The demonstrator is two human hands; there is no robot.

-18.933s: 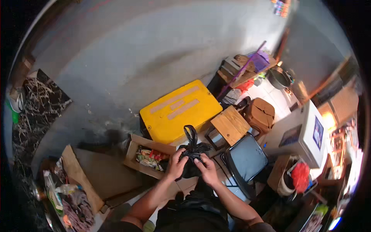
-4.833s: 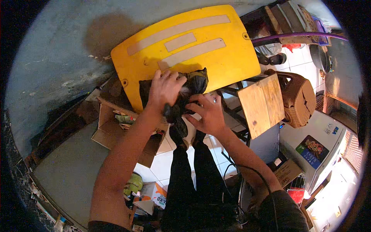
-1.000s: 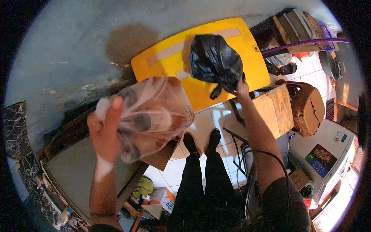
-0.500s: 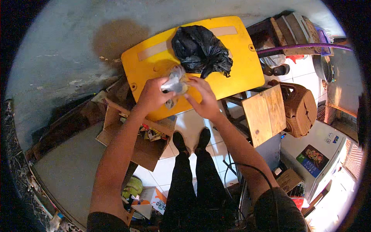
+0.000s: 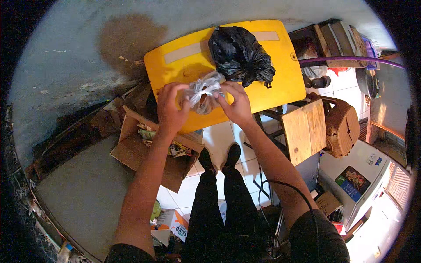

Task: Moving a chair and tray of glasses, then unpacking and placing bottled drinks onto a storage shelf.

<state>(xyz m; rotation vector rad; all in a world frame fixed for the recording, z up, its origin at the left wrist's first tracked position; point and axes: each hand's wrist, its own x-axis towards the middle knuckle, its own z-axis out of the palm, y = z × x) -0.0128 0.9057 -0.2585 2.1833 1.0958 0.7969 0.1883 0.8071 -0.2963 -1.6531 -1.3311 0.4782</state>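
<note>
A small clear plastic bag with a white, knotted-looking middle is stretched between my hands, over the near edge of the yellow tabletop. My left hand pinches its left side between thumb and curled fingers. On the other side, the thumb and fingers of my right hand grip the bag's right edge. Something brownish shows through the film, but I cannot make out what it is. Just beyond my right hand, a tied black plastic bag lies bunched on the yellow surface.
An open cardboard box with small packets sits below my left forearm. To the right stand a wooden stool and a brown woven plastic basket. A black cable crosses my right arm. A grey wall rises behind the table.
The clear bag has turned, and its white knotted middle now faces up. My hands have moved slightly apart, with the left one now lower beside the bag. The view has shifted a little.
</note>
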